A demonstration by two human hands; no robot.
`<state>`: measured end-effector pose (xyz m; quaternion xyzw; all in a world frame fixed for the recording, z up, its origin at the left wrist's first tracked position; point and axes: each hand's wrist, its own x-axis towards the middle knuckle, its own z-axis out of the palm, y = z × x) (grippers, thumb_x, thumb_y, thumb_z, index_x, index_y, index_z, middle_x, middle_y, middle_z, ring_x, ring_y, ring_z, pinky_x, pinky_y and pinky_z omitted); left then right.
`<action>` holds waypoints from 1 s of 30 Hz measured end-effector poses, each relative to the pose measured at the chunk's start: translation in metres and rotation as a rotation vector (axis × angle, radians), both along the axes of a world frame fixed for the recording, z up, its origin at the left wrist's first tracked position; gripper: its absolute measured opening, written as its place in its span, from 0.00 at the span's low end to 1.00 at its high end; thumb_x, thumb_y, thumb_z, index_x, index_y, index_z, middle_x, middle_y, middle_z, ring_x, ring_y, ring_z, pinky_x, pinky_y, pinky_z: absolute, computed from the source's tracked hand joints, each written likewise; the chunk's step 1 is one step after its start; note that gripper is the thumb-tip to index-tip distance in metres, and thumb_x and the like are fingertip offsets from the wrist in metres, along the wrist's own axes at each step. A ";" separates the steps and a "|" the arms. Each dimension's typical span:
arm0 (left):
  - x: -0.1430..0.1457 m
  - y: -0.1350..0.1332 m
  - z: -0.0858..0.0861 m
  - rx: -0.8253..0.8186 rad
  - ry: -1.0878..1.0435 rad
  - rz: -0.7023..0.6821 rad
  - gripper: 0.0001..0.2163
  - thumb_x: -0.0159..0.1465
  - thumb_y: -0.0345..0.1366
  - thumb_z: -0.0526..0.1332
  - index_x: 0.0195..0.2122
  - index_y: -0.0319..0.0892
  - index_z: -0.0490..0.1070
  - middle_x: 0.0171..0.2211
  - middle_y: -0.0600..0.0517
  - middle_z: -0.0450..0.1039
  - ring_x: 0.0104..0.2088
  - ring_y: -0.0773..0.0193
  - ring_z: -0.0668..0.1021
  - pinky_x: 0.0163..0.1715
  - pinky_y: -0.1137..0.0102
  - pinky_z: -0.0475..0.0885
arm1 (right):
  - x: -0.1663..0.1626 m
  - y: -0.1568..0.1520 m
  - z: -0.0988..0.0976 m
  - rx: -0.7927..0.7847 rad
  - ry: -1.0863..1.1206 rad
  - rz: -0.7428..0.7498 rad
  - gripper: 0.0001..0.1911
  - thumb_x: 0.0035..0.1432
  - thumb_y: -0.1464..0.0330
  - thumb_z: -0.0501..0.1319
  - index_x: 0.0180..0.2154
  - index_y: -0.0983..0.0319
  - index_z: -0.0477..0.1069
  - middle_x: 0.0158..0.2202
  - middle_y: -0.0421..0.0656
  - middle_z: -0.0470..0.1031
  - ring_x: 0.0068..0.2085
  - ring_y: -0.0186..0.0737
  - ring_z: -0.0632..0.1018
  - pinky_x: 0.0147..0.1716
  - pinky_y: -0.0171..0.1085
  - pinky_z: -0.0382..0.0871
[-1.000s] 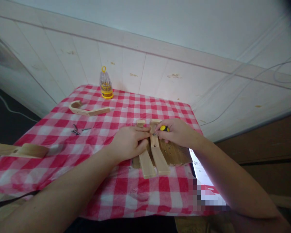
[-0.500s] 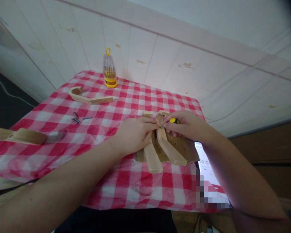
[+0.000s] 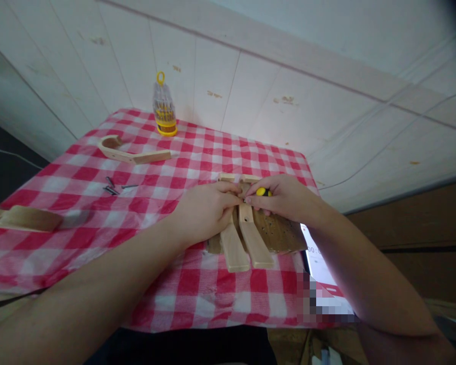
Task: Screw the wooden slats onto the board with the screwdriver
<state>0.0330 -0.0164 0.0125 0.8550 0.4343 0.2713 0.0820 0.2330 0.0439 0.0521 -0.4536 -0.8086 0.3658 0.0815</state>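
My right hand (image 3: 289, 196) is closed around a small yellow-and-black screwdriver handle (image 3: 264, 192), its fingertips meeting at the upper part of the right-hand wooden hook (image 3: 255, 241). A dark hole shows in that hook just below the fingers. Over the left-hand wooden hook (image 3: 234, 248) lies my left hand (image 3: 205, 213), fingers bent around it and fingertips reaching to the right-hand hook; the exact grip is partly hidden. Both hooks lie side by side on a brown, pitted board (image 3: 283, 234), their flat ends overhanging its front edge. The screwdriver's tip is hidden by fingers.
A clear case of bits with yellow base (image 3: 166, 124) stands near the wall. Another curved wooden hook (image 3: 137, 157), several screws (image 3: 111, 190) and a wooden piece (image 3: 30, 218) lie leftward on the checked cloth (image 3: 197, 284). A lit phone (image 3: 321, 268) lies beside my right forearm.
The right-hand hook's front end has swung left, nearer the other hook, so the two now lie almost parallel. Both hands stay at the hooks. The whole view has shifted slightly.
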 end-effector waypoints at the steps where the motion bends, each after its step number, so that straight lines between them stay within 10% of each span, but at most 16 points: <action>1: 0.000 0.000 -0.001 0.012 -0.005 -0.009 0.16 0.63 0.29 0.52 0.41 0.41 0.80 0.51 0.47 0.78 0.49 0.57 0.81 0.48 0.62 0.78 | 0.000 0.000 0.001 -0.008 0.005 0.017 0.10 0.54 0.61 0.64 0.34 0.60 0.79 0.18 0.35 0.71 0.19 0.30 0.71 0.21 0.31 0.60; 21: -0.007 0.007 -0.005 0.008 -0.023 -0.176 0.19 0.60 0.25 0.52 0.46 0.40 0.79 0.51 0.48 0.79 0.49 0.59 0.81 0.49 0.64 0.79 | 0.001 -0.003 0.011 0.060 -0.103 0.040 0.16 0.57 0.55 0.61 0.31 0.61 0.77 0.18 0.37 0.71 0.20 0.31 0.71 0.21 0.33 0.58; 30: -0.006 0.007 -0.004 -0.076 -0.039 -0.142 0.19 0.62 0.26 0.53 0.49 0.42 0.78 0.51 0.48 0.79 0.52 0.59 0.80 0.53 0.61 0.76 | 0.012 -0.029 0.032 0.035 0.694 0.064 0.15 0.61 0.59 0.61 0.48 0.54 0.73 0.41 0.42 0.79 0.40 0.38 0.80 0.39 0.40 0.77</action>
